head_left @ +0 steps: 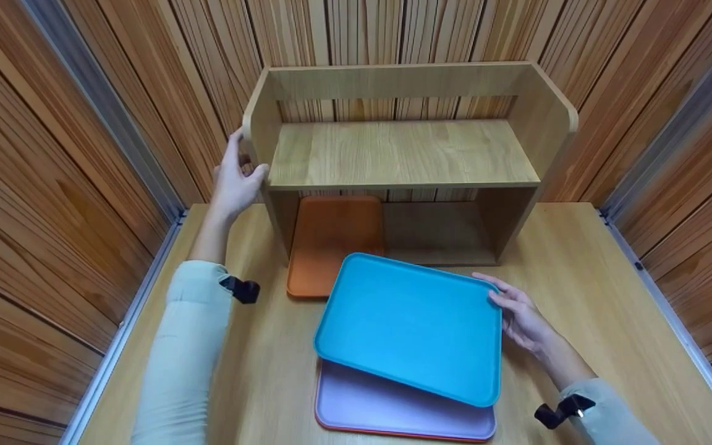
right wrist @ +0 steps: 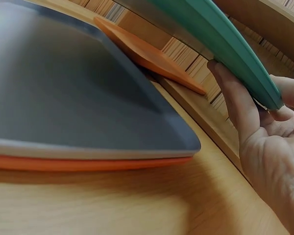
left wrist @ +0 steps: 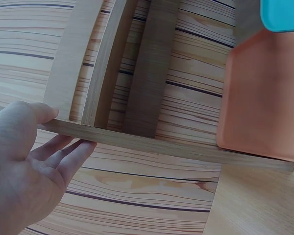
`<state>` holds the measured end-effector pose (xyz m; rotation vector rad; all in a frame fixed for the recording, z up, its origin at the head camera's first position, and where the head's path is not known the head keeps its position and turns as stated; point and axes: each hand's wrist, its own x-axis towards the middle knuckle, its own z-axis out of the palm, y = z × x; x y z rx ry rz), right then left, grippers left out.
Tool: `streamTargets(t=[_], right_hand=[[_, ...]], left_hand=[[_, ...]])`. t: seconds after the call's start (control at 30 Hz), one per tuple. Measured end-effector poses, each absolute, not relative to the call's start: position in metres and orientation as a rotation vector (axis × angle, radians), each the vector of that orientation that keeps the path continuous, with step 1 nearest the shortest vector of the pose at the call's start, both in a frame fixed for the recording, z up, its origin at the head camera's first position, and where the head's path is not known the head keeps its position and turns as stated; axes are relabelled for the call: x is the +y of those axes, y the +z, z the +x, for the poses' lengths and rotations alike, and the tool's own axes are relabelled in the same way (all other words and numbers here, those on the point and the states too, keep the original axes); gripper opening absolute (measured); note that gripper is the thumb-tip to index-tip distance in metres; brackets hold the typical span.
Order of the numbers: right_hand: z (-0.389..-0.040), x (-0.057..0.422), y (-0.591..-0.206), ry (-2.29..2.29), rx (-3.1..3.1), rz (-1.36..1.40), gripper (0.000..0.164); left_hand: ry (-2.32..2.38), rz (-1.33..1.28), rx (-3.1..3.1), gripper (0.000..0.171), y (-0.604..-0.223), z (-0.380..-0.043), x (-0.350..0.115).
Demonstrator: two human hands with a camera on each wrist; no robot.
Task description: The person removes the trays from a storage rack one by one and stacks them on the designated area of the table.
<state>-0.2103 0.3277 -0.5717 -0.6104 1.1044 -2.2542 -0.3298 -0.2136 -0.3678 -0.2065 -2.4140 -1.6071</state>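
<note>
Panelled walls (head_left: pixel 53 185), one table (head_left: pixel 257 364): our left hand (head_left: pixel 237 185) grips the shelf (head_left: pixel 405 154) by its side, seemingly to steady it; our right hand (head_left: pixel 520 318) grasps the blue tray (head_left: pixel 415 327) near one corner, above the purple tray (head_left: pixel 387 408).

We see smooth, mostly matt plastic on the blue tray (head_left: pixel 415 330), purple tray (head_left: pixel 387 408) and orange tray (head_left: pixel 334 247). The shelf (head_left: pixel 405 151) looks like smooth, grained wood, as does the faintly shiny table (head_left: pixel 269 358). We find dull metal on the post (head_left: pixel 106 111) and wrinkled cloth on the sleeve (head_left: pixel 192 346).
</note>
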Motion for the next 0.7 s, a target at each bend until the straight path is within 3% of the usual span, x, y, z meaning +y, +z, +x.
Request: streamTargets(t=[0.7], right_hand=[[-0.191,0.337,-0.585,-2.124,1.154,-0.539,0.057]], left_hand=[[-1.601,-0.225,-2.410,0.077,-0.367,-0.329,-0.214]])
